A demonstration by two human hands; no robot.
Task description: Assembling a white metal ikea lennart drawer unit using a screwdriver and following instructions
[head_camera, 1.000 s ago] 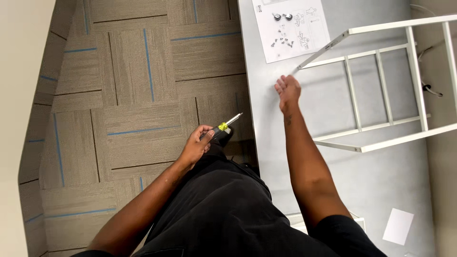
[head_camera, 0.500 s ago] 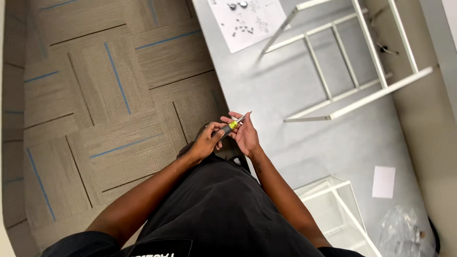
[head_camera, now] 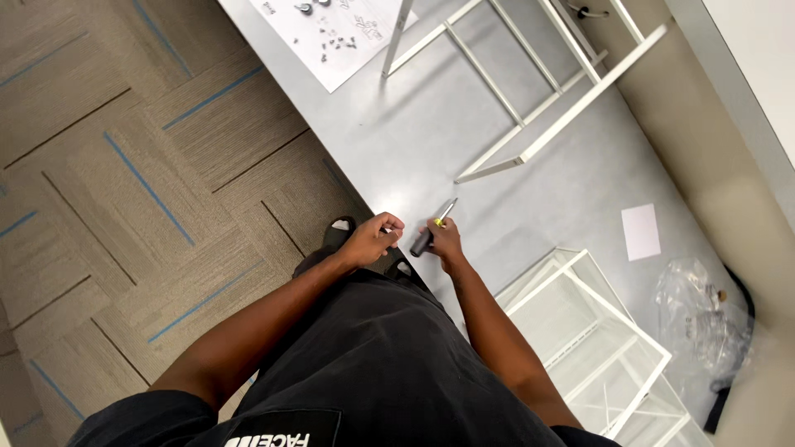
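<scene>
Now right hand [head_camera: 447, 242] gripping screwdriver [head_camera: 432, 228], plastic bag [head_camera: 702, 319] nearby

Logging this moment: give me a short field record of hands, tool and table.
right hand: holds the screwdriver, shaft pointing up and away
left hand: closed, beside the screwdriver handle; contents not visible
table: grey
on table: white metal frame, instruction sheet, small white card, clear plastic bag, white wire rack

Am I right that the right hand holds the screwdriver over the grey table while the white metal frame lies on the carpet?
Not quite. The head view shows the white metal frame lying on the grey table, not on the carpet. The rest stands: the right hand holds the screwdriver over that table.
</scene>
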